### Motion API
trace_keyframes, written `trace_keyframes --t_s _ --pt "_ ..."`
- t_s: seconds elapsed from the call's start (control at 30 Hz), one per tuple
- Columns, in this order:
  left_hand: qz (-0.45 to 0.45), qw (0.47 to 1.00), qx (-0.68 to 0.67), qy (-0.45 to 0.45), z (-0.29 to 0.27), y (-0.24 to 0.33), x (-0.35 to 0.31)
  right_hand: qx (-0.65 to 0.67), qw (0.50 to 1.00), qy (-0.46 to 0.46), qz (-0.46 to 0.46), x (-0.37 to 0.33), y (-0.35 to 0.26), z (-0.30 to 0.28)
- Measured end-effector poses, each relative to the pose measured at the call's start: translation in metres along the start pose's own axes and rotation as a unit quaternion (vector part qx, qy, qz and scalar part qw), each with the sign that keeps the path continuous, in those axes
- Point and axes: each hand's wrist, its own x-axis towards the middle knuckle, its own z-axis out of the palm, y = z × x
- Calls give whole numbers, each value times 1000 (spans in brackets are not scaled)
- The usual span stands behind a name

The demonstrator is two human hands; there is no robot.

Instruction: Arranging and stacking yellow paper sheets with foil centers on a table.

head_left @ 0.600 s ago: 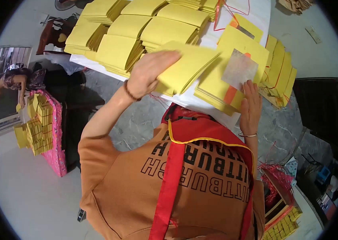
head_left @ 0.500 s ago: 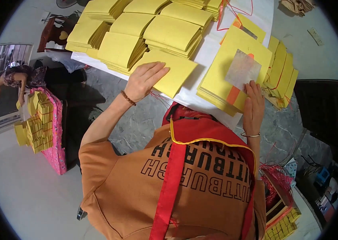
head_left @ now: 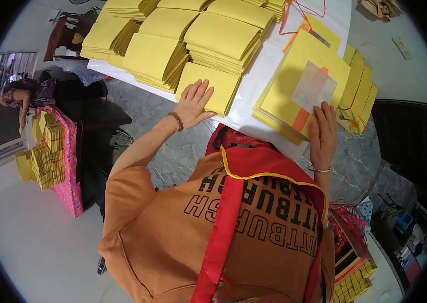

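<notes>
My left hand lies flat, fingers spread, on a yellow folded sheet at the table's near edge. That sheet rests at the front of the rows of folded yellow paper stacks. To the right, my right hand rests with straight fingers along the near right edge of a pile of yellow paper sheets. The top sheet bears a pale silvery square and an orange strip. Neither hand is closed round anything.
Red string lies behind the sheet pile. Tied yellow bundles stand beyond its right side. At far left, a person is by a pink-covered table with yellow bundles. A box of red string is at lower right.
My left hand has shifted slightly right and down. The yellow sheet under it, askew before, now lies squarer with the front stack. My right hand stays at the pile's edge.
</notes>
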Motion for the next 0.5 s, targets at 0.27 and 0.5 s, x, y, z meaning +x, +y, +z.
trace_keyframes --t_s 0.27,0.5 --pt "-14 999 6 -34 -50 9 28 11 999 43 -11 2 4 6" --pt "198 961 -70 177 -103 110 108 37 997 59 19 3 1 7"
